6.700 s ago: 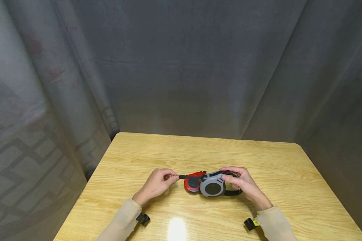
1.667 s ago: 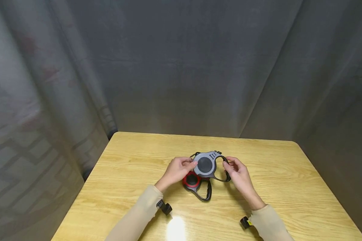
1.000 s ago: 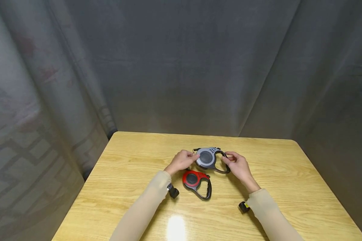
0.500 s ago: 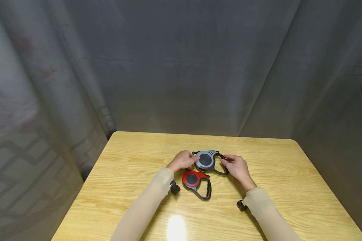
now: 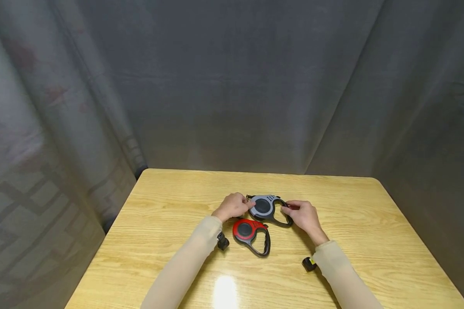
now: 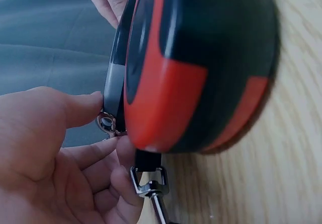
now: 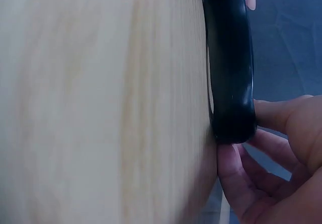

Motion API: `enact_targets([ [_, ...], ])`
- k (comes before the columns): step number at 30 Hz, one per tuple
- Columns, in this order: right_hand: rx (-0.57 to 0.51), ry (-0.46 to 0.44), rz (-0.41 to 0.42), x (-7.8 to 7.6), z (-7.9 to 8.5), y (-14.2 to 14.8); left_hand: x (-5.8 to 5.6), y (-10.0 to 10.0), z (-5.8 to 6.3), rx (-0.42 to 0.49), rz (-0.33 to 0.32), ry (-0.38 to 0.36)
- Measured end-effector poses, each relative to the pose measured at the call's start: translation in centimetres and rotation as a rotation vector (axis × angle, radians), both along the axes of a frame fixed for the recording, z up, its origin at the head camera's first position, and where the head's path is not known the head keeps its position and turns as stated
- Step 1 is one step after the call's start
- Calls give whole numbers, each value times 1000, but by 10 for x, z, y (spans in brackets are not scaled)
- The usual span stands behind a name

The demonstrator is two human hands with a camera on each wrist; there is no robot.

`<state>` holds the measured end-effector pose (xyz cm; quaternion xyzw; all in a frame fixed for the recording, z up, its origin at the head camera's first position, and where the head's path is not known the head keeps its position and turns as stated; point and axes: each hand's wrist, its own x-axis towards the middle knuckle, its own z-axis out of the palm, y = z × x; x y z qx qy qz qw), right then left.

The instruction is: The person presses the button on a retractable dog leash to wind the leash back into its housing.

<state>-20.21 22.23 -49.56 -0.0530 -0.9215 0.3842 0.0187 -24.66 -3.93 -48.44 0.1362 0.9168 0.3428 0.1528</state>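
A grey and black retractable dog leash (image 5: pixel 262 206) lies flat over the table's middle, its looped handle toward the right. My left hand (image 5: pixel 233 206) pinches the left end of its round case, thumb on top and fingers below. A metal ring (image 6: pixel 106 122) shows between thumb and fingers in the left wrist view. On the right, my right hand (image 5: pixel 303 216) pinches the black handle (image 7: pixel 231 73) between thumb and fingers. Nearer to me lies a red and black retractable leash (image 5: pixel 245 230), untouched on top, with its metal clip (image 6: pixel 151 186) close beside my left fingers.
The wooden table (image 5: pixel 170 189) has a rounded back edge. Behind it hangs a grey curtain (image 5: pixel 224 107), with a patterned curtain (image 5: pixel 42 193) on the left. Small black wrist cameras (image 5: pixel 308 264) sit at both sleeves.
The grey leash, earlier overlapping the red one, has moved back behind it and been lowered flat. My left hand has gone from its clip end to the case. The last half second brings little motion.
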Motion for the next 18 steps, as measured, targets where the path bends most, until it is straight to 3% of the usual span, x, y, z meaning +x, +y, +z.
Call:
enact_targets([
  [18,-91,-23,-2,-4,-7,4,2,-4,-4,2,16,49],
])
